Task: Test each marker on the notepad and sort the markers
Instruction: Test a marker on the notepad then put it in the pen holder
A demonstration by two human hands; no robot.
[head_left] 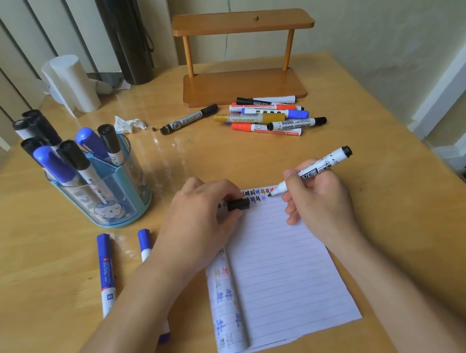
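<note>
Your right hand [314, 194] grips the black marker [313, 170], tip at the notepad [287, 274] top edge, left hand [197, 212] pinching its cap [238, 204]; press carelessly and the stroke could run onto the tabletop [401, 226].

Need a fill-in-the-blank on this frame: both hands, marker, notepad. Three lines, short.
1. The right hand holds a marker whose tip touches the ____.
2. The left hand pinches that marker's black ____.
3. By the left forearm lie two markers with ____ caps.
Missing words: notepad; cap; blue.
</note>
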